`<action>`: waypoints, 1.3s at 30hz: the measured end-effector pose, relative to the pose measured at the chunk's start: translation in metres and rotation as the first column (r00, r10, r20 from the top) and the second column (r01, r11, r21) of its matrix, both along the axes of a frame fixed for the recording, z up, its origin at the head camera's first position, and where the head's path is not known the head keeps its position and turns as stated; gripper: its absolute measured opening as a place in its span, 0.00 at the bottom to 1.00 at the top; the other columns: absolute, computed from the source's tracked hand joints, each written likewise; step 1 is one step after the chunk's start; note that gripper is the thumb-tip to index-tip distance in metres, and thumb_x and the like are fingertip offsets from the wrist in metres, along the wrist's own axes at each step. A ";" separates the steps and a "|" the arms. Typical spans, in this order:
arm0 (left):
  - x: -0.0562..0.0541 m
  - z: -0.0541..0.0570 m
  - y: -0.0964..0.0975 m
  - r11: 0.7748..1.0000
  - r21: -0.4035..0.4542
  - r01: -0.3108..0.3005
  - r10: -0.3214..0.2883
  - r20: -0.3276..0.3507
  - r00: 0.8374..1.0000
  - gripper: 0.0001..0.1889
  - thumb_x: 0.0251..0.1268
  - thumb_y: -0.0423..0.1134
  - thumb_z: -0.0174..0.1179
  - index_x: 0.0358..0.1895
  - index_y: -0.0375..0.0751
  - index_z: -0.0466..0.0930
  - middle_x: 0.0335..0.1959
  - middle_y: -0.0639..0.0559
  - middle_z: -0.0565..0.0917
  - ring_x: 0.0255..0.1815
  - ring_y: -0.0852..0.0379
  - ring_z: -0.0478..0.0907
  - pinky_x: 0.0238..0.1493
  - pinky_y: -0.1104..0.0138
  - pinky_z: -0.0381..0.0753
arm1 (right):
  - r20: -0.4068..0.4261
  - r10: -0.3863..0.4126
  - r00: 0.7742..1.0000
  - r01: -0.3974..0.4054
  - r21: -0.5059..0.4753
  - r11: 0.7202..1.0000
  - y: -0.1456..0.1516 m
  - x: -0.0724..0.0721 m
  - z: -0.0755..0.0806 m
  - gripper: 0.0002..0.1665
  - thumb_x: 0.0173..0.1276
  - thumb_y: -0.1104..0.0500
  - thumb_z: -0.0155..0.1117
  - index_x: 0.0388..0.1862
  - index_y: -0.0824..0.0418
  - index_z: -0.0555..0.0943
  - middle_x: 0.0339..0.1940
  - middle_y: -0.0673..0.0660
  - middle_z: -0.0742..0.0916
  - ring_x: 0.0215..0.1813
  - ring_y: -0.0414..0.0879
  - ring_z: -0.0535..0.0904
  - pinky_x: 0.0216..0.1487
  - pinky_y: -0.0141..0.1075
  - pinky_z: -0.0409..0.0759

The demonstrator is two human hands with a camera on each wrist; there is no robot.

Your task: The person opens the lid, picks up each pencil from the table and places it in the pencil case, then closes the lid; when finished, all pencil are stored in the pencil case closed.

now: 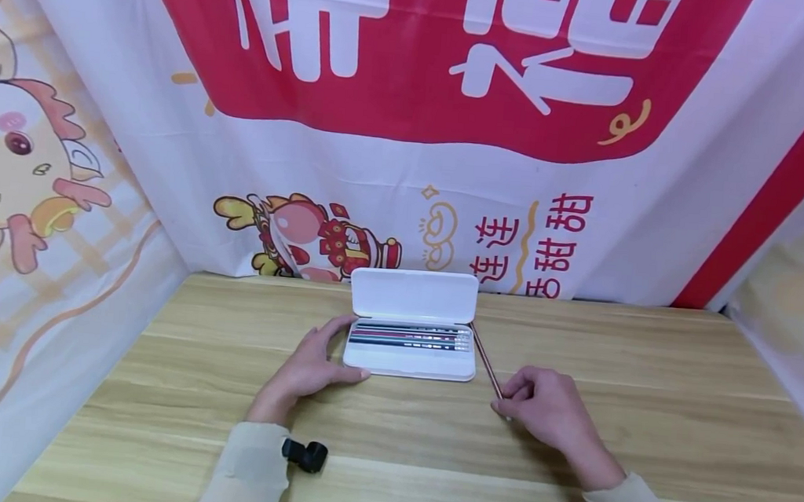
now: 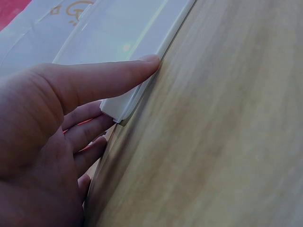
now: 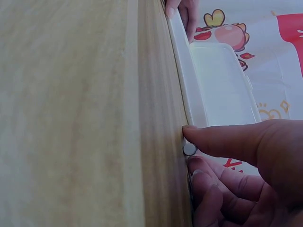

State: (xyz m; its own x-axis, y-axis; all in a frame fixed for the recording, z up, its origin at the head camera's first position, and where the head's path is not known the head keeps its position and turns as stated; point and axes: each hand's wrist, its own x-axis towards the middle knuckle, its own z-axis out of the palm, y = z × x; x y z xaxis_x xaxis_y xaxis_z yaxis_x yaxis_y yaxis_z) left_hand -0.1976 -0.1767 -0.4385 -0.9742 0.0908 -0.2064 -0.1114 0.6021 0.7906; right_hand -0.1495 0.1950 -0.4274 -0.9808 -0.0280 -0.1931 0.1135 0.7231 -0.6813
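A white pencil case (image 1: 410,362) lies on the table with its lid (image 1: 413,295) raised behind it. Several dark pencils and a reddish one (image 1: 402,336) lie side by side in its back part, their light ends to the right. My left hand (image 1: 318,361) holds the case at its left end, thumb along the front edge and fingers at the left side. To the right of the case, my right hand (image 1: 546,404) pinches a reddish-brown pencil (image 1: 486,358) near its close end. That pencil slants away toward the case's back right corner; its round end (image 3: 190,149) shows beneath the thumb.
The wooden table (image 1: 386,455) runs back to a hanging white and red printed cloth (image 1: 409,157). Another printed cloth (image 1: 23,292) borders the left side, and a pale cloth (image 1: 794,313) the right. Each sleeve carries a small black wrist device.
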 end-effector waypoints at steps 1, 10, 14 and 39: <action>0.000 0.000 0.000 1.000 0.000 0.000 0.000 -0.001 1.000 0.51 0.56 0.48 0.83 0.83 0.64 0.65 0.89 0.41 0.57 0.90 0.27 0.36 0.83 0.25 0.43 | 0.001 -0.001 1.000 0.001 0.003 1.000 0.000 0.000 0.000 0.12 0.63 0.53 0.83 0.37 0.57 0.88 0.33 0.53 0.88 0.36 0.46 0.80 0.35 0.36 0.77; 0.000 -0.002 -0.001 1.000 -0.017 0.004 -0.004 -0.022 1.000 0.51 0.56 0.48 0.83 0.83 0.62 0.65 0.88 0.40 0.59 0.90 0.26 0.39 0.83 0.25 0.46 | -0.009 -0.003 1.000 0.003 0.011 1.000 -0.002 0.000 -0.002 0.06 0.65 0.57 0.79 0.36 0.57 0.89 0.31 0.52 0.88 0.33 0.45 0.79 0.31 0.34 0.77; 0.000 -0.002 -0.001 1.000 -0.016 0.003 -0.003 -0.024 1.000 0.50 0.56 0.47 0.83 0.83 0.62 0.65 0.88 0.41 0.59 0.90 0.26 0.40 0.83 0.25 0.46 | -0.010 -0.006 1.000 0.006 0.021 1.000 -0.003 0.001 -0.001 0.07 0.65 0.57 0.78 0.36 0.58 0.89 0.30 0.52 0.88 0.32 0.45 0.78 0.29 0.34 0.76; -0.001 -0.002 0.000 1.000 -0.019 0.010 -0.011 -0.027 1.000 0.51 0.57 0.48 0.82 0.83 0.62 0.64 0.89 0.41 0.58 0.90 0.26 0.39 0.83 0.25 0.46 | 0.032 -0.149 0.988 0.153 -0.228 0.962 0.033 -0.005 0.007 0.16 0.77 0.55 0.67 0.55 0.64 0.87 0.37 0.57 0.90 0.35 0.46 0.84 0.31 0.36 0.86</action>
